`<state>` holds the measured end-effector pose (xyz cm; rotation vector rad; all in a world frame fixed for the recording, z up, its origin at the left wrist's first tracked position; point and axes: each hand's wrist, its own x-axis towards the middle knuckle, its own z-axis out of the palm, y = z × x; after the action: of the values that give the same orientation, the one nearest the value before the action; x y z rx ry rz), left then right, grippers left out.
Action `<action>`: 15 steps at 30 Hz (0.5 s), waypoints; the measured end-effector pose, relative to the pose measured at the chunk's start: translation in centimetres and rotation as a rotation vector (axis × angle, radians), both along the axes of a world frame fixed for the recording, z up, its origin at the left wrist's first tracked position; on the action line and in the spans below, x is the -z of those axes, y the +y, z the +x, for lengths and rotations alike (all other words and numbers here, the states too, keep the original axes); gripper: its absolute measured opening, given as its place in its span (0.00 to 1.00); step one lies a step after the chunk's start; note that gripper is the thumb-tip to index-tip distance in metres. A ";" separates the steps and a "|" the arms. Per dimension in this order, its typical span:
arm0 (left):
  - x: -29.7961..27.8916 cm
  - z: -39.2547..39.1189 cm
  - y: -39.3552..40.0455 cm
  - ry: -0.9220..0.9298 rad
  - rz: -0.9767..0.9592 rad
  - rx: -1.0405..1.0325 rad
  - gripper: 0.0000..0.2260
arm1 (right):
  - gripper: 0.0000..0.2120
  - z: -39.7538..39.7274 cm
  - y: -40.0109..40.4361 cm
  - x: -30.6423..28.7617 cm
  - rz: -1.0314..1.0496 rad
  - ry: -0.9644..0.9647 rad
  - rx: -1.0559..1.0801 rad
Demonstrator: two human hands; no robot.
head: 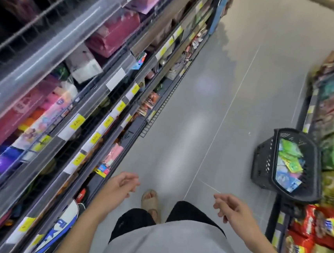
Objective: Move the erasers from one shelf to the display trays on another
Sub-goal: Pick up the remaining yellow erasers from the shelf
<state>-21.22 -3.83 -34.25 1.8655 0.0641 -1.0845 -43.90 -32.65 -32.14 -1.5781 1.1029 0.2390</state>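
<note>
I stand in a shop aisle and the frame is blurred by motion. A dark plastic basket rests on the floor at the right, holding green and blue packets that may be the erasers. My left hand hangs over the floor beside the left shelves, fingers loosely curled, holding nothing. My right hand is also empty with relaxed fingers, below and left of the basket. No display trays can be made out.
Tiered shelves with yellow price tags and stationery run along the left. Snack packets fill the shelves on the right. Grey tiled floor stretches ahead between them. My sandalled foot shows below.
</note>
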 end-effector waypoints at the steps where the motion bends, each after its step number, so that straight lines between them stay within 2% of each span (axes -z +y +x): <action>1: -0.4 1.4 -1.2 -0.014 -0.006 -0.002 0.05 | 0.06 1.0 -1.2 0.1 0.000 0.001 -0.005; 5: -1.6 5.4 -5.4 -0.058 -0.010 -0.064 0.06 | 0.06 6.5 -6.3 0.4 0.002 -0.036 -0.072; 9: -3.2 8.0 -8.5 -0.112 -0.013 -0.181 0.05 | 0.06 14.9 -11.3 0.0 0.019 -0.113 -0.246; 15: -11.6 11.5 -11.5 -0.396 -0.049 -0.443 0.14 | 0.05 30.1 -15.5 -5.8 0.047 -0.335 -0.611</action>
<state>-9.67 -15.33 -22.63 1.8710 0.2075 -0.4046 -13.79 -48.17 -26.39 -1.8005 0.3368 0.3845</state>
